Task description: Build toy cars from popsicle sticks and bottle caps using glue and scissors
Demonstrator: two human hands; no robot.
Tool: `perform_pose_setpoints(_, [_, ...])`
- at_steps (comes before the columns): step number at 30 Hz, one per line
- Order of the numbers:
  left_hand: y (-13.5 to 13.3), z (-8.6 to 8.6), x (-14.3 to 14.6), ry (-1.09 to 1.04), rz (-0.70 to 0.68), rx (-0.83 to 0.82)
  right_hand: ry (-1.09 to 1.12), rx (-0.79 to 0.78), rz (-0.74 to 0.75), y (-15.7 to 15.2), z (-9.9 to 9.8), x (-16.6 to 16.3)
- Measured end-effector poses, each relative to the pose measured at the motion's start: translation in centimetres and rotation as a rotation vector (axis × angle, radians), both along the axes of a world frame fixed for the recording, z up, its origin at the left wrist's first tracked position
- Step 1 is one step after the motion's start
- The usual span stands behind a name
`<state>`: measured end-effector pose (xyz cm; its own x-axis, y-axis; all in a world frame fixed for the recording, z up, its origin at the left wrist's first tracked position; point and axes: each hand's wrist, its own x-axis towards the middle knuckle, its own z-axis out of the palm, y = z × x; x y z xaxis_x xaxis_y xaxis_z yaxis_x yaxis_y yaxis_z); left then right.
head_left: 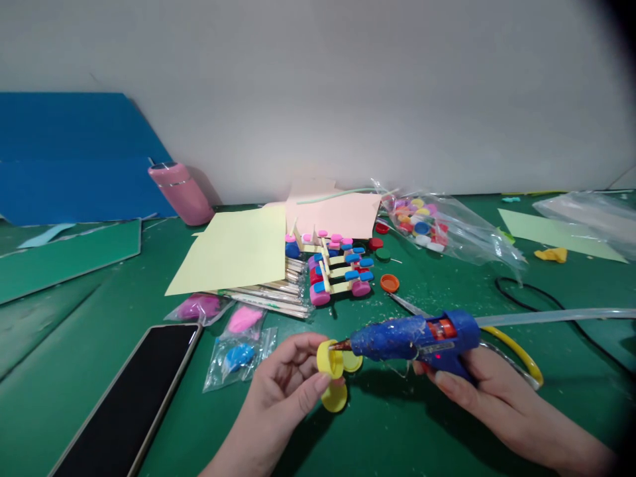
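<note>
Left hand and right hand meet low over the green table, bringing yellow cap to glue gun.

Left grip is closed, with thumb and fingertips pinching the yellow cap on edge just above the table. Two spare yellow caps sit close by it. Right grip is wrapped fully round the handle of the blue glue gun, whose nozzle tip touches the held cap. A dark phone lies flat to the left. Yellow-handled scissors lie behind the gun. Beyond the hands are small packets, stick-built cars with cap wheels, an orange cap, a clear bag of mixed caps, a yellow sheet and a pink bottle near the wall.
</note>
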<state>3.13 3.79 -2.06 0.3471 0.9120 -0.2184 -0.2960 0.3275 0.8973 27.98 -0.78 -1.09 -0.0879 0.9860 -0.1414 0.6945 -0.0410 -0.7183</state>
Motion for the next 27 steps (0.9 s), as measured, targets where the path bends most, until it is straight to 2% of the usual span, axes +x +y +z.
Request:
perform_pose_setpoints(6, [-0.01, 0.08, 0.16, -0.005, 0.029, -0.010, 0.018, 0.033, -0.043, 0.16, -0.01, -0.16])
perform_pose_setpoints(15, [0.02, 0.37, 0.30, 0.000, 0.062, -0.020, 0.061, 0.014, -0.005, 0.39, 0.34, -0.23])
perform_pose_setpoints(27, [-0.14, 0.72, 0.52, -0.006, 0.114, -0.018, -0.007, 0.039, 0.012, 0.68, 0.66, -0.06])
